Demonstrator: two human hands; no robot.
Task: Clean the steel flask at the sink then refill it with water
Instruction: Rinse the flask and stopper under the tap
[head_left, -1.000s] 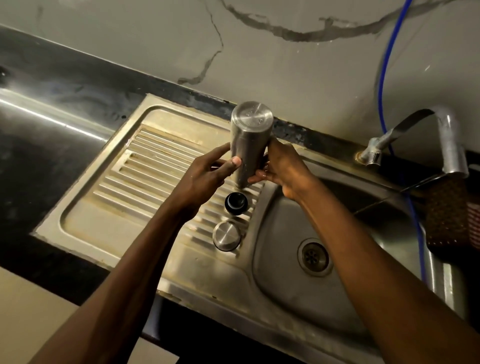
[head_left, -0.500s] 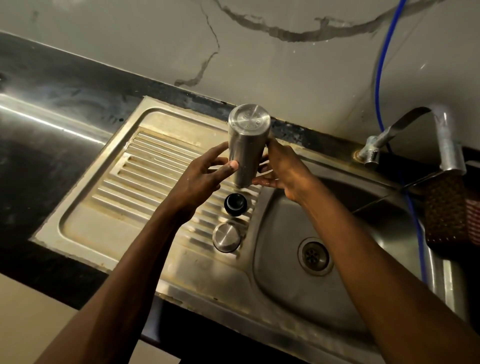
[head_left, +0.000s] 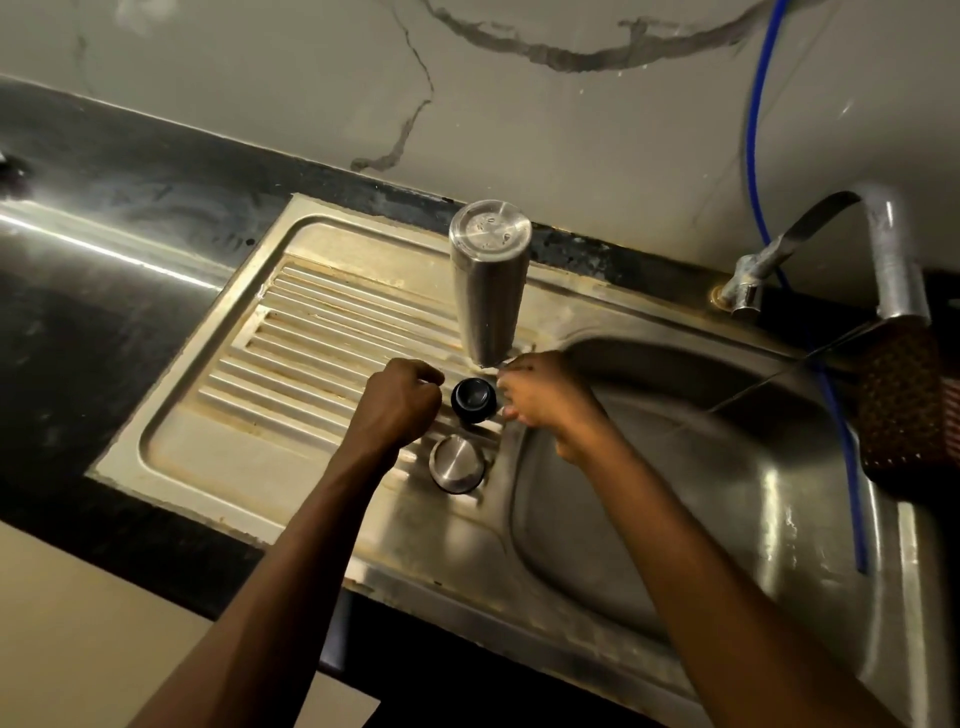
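The steel flask stands upside down, base up, on the drainboard beside the basin, and neither hand holds it. My left hand is just left of the black inner stopper, fingers curled into a fist around nothing. On the stopper's other side is my right hand, blurred, its fingers loosely bent, just below the flask's mouth. Whether it touches the stopper I cannot tell. The flask's steel cap lies on the drainboard nearer me.
The sink basin lies to the right, with the tap above its far right corner. A blue hose runs down the wall into the basin. A brown woven pad sits at the right edge. Black counter extends left.
Both hands have let go of the upside-down flask and dropped toward the stopper. The flask now stands alone on the drainboard.
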